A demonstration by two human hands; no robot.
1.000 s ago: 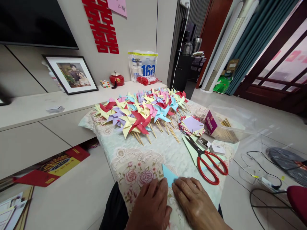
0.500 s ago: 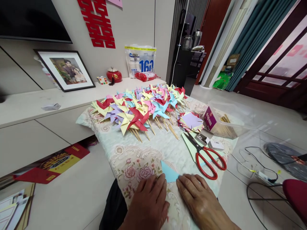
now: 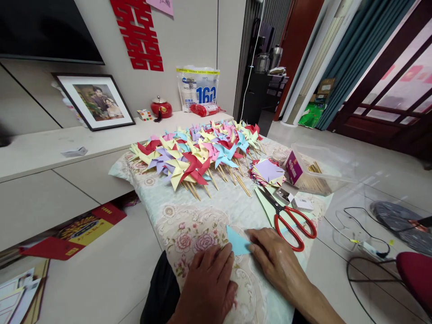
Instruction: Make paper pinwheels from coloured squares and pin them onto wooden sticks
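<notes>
A folded light-blue paper triangle (image 3: 237, 242) lies on the flowered tablecloth (image 3: 189, 220) between my hands. My left hand (image 3: 212, 281) lies flat, its fingertips pressing on the paper's left corner. At the right corner, the thumb of my right hand (image 3: 278, 258) touches the paper, while the fingers arch above it, apart from the thumb. Red-handled scissors (image 3: 281, 210) rest just beyond my right hand, on pale green paper sheets (image 3: 266, 203). A stack of cut paper pieces (image 3: 268, 172), lilac on top, sits behind them.
Many finished paper pinwheels (image 3: 197, 166) on sticks cover the far side of the table. To the right stand a clear plastic box (image 3: 320, 180) with sticks and a small open box (image 3: 285, 192) of metal bits. A cabinet (image 3: 33, 148) runs along the left.
My right hand has shifted up and rolled onto its side, with its thumb now at the paper's right corner. My left hand and the paper have stayed in place.
</notes>
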